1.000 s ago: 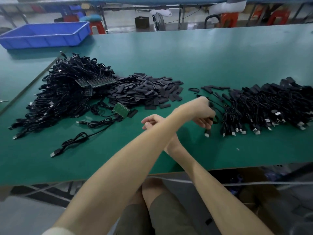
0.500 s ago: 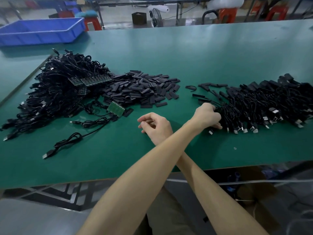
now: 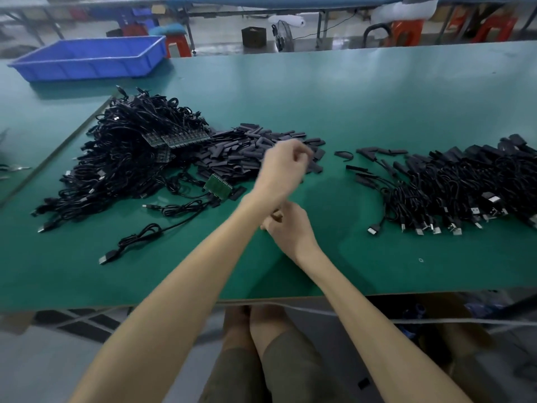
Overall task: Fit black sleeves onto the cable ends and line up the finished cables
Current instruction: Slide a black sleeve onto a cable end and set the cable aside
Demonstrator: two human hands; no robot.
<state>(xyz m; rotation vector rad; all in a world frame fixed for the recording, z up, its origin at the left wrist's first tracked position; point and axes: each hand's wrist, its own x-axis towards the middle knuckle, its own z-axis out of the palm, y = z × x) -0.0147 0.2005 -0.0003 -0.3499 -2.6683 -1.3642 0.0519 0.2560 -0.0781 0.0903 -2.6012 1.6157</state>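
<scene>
My arms are crossed over the green table. My left hand hovers, motion-blurred, above the near right part of the pile of loose black sleeves; its fingers are loosely curled and I see nothing in them. My right hand rests on the table under my left forearm, fingers loosely curled and holding nothing. A big tangle of unsleeved black cables lies to the left. The sleeved cables lie in a row at the right with their plugs towards me.
A small green circuit board and two loose cables lie left of my hands. Strips of green boards sit on the cable tangle. A blue bin stands at the far left. The table's front edge runs below my forearms.
My left hand has let go of a cable at the left end of the sleeved row and swung back left, up over the sleeve pile. My right hand has barely moved.
</scene>
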